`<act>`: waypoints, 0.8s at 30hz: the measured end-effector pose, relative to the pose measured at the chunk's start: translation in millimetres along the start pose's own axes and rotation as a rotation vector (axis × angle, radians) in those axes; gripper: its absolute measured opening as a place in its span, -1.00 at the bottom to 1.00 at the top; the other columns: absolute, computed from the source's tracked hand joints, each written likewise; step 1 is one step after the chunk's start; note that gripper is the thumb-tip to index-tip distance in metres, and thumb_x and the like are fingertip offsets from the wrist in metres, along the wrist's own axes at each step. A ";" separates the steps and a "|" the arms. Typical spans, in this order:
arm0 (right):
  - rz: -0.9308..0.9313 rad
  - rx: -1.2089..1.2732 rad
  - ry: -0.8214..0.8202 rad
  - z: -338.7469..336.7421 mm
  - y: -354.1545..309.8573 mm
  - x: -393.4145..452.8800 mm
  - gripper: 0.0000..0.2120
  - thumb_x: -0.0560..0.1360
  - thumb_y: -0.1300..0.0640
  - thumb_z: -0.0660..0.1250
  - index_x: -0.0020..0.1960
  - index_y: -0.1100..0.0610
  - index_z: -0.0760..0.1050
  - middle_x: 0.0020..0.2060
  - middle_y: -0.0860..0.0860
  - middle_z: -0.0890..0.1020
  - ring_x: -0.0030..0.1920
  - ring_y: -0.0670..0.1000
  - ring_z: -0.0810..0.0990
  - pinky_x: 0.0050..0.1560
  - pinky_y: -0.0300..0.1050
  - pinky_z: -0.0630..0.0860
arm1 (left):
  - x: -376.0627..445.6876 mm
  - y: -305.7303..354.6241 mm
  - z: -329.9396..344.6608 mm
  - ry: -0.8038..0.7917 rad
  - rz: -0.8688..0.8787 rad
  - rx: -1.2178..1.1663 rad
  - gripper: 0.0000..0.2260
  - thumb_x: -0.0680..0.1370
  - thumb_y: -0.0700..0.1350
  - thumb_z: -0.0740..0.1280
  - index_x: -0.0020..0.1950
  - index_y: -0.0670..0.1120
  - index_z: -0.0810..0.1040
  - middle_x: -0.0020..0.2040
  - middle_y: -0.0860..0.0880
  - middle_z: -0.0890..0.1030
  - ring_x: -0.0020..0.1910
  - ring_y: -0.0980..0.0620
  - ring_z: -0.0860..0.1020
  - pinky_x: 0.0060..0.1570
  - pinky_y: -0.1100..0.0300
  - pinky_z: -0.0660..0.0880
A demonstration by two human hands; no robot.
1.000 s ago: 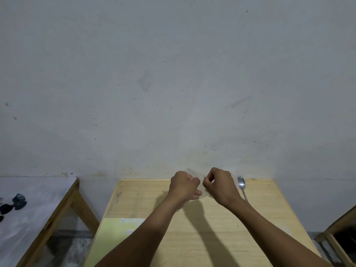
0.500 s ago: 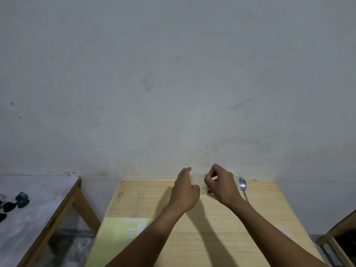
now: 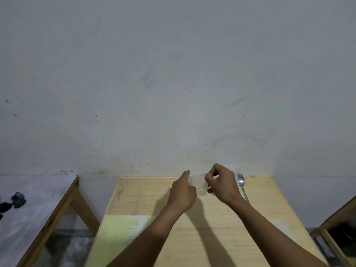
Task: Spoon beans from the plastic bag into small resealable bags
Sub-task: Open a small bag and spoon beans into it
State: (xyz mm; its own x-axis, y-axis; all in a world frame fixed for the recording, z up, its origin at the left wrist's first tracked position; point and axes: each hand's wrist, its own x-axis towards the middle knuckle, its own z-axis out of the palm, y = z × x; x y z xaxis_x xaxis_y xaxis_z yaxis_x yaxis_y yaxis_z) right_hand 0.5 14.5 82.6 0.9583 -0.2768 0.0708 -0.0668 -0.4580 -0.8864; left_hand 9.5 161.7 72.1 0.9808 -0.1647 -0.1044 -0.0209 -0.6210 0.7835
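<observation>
Wooden table against wall, yellow sheet at its near-left part. Right hand above table's far edge, pinching small clear bag. Left hand on bag's left side, fingers loose, grip unclear. Spoon on table, just right of right hand.

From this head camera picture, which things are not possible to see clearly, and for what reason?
- Small clear bag: transparent, partly behind the left hand and right hand; open or sealed cannot be told.
- Beans and their plastic bag: not in view.
- Spoon: handle end hidden behind the right wrist.
- Yellow sheet: print too small to read, cut off by the lower edge.
- Dark objects on the side table: too small, cut off at the left edge.
</observation>
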 end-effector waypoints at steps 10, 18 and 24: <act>0.143 0.227 0.088 16.3 -24.4 -39.3 -0.86 0.50 0.32 0.28 -0.21 0.30 0.38 -0.18 0.32 0.55 -0.22 0.24 0.65 -0.34 0.02 0.66 | -40.0 -33.1 -30.9 0.023 0.322 -0.008 -0.36 0.55 0.23 0.27 0.55 0.08 0.12 0.55 0.15 0.17 0.54 0.15 0.10 0.40 0.24 0.15; 0.329 0.479 0.054 15.1 -23.3 -61.4 -0.93 0.52 0.38 0.26 -0.12 0.26 0.43 -0.09 0.27 0.64 -0.42 0.20 0.62 -0.20 0.15 0.67 | -39.1 -55.1 -23.1 0.083 0.463 0.426 -0.13 0.46 0.21 0.37 0.59 0.04 -0.06 0.54 0.11 0.17 0.57 0.00 0.04 0.43 0.01 0.22; 0.395 0.364 -0.067 -27.8 25.7 -27.0 -0.83 0.50 0.27 0.35 -0.23 0.19 0.42 -0.19 0.13 0.64 -0.33 0.01 0.64 -0.19 -0.07 0.59 | -7.4 -50.7 18.5 0.100 0.490 0.375 -0.30 0.45 0.21 0.39 0.51 0.03 0.24 0.40 0.13 0.43 0.39 0.10 0.37 0.34 0.17 0.23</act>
State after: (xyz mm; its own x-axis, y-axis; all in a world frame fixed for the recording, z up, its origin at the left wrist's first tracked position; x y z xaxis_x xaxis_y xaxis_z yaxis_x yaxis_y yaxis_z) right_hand -34.9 -13.3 70.6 0.8960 -0.3089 -0.3189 -0.3367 -0.0047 -0.9416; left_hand -0.3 180.2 21.8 0.8531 -0.4375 0.2842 -0.5216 -0.7215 0.4554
